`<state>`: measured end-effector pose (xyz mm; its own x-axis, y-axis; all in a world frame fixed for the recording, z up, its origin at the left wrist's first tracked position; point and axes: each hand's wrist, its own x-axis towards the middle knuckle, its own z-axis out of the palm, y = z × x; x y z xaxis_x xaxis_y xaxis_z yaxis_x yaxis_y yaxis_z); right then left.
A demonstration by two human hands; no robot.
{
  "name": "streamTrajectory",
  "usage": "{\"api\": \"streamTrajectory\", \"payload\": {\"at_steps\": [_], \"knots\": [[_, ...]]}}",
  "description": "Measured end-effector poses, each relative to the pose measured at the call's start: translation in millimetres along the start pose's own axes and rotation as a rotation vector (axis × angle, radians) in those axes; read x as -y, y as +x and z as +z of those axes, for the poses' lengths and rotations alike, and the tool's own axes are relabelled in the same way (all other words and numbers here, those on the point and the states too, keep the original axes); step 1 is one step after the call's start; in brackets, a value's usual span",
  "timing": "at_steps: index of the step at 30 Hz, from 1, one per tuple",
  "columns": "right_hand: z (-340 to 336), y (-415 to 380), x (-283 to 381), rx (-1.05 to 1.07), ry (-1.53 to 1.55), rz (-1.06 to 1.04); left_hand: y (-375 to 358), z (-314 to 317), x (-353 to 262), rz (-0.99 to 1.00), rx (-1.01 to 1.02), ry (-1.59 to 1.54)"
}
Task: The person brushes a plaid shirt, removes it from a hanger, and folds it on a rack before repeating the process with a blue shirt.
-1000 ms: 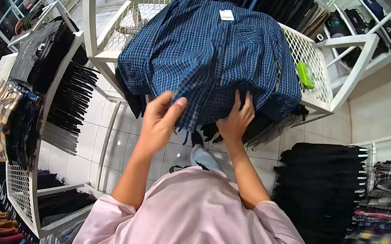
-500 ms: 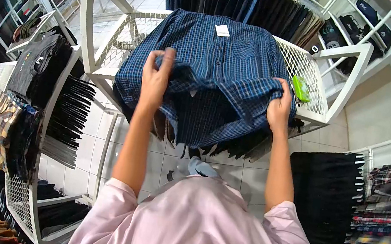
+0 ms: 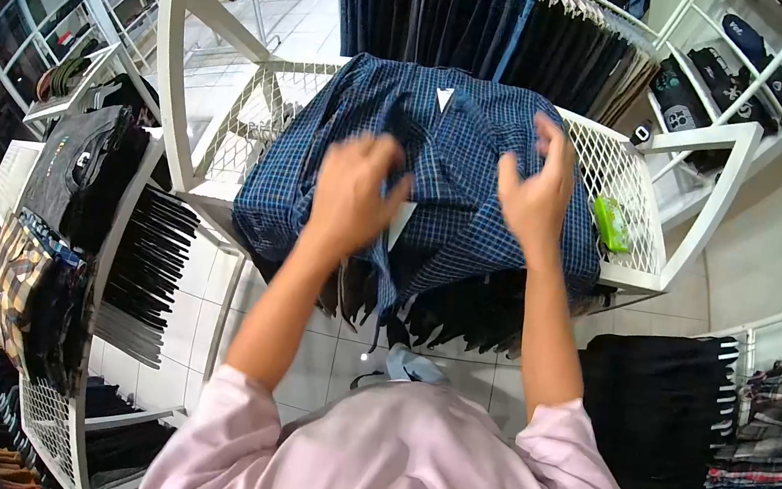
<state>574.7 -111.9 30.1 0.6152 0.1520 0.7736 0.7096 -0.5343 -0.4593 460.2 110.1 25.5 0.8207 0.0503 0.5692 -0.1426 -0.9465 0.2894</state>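
A blue checked shirt lies spread over the white mesh rack, its near edge hanging over the front. Its middle is rumpled, and a white tag shows near the top. Over the left part of the shirt is my left hand, blurred, its thumb and fingers apart beside a raised fold; whether it touches the cloth is unclear. My right hand is over the shirt's right side, fingers spread, holding nothing. A bright green packet rests on the mesh to the right.
Hanging trousers line the rail behind the rack. Folded shirts are stacked on the left shelf. Dark garments hang at the lower right beside folded checked shirts. Caps sit on the upper right shelves.
Both hands have let go of the shirt's raised near edge. My left hand moved right and down, my right hand slightly left and up. The shirt's front has dropped and bunched.
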Motion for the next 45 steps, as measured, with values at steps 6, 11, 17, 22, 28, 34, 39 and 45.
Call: {"api": "streamTrajectory", "payload": {"at_steps": [6, 11, 17, 22, 28, 34, 39, 45], "knots": [[5.2, -95.8, 34.1, 0.347, 0.438, 0.449, -60.9, 42.0, -8.6, -0.148, 0.013, 0.089], [28.1, -124.1, 35.5, 0.508, 0.489, 0.663, -77.9, 23.9, -37.3, -0.15, 0.068, -0.106], [16.0, -150.7, 36.4, 0.476, 0.836, 0.763, -104.9, 18.5, -2.1, -0.117, 0.177, -0.147], [-59.8, -165.2, 39.0, 0.589, 0.79, 0.851, -122.5, 43.8, 33.1, -0.188, 0.028, 0.148], [-140.8, -184.2, 36.9, 0.759, 0.735, 0.791, -140.0, 51.8, 38.6, -0.212, -0.103, 0.091], [-160.5, -209.1, 15.5, 0.796, 0.856, 0.761, -177.5, 35.6, -62.5, -0.576, -0.139, -0.504], [-176.6, -200.0, -4.2, 0.875, 0.849, 0.711, -164.5, 67.3, -113.9, -0.589, -0.101, -0.65], [-193.2, -188.9, -28.4, 0.904, 0.878, 0.703, -150.4, 49.2, -110.7, -0.484, -0.148, -0.062]]}}
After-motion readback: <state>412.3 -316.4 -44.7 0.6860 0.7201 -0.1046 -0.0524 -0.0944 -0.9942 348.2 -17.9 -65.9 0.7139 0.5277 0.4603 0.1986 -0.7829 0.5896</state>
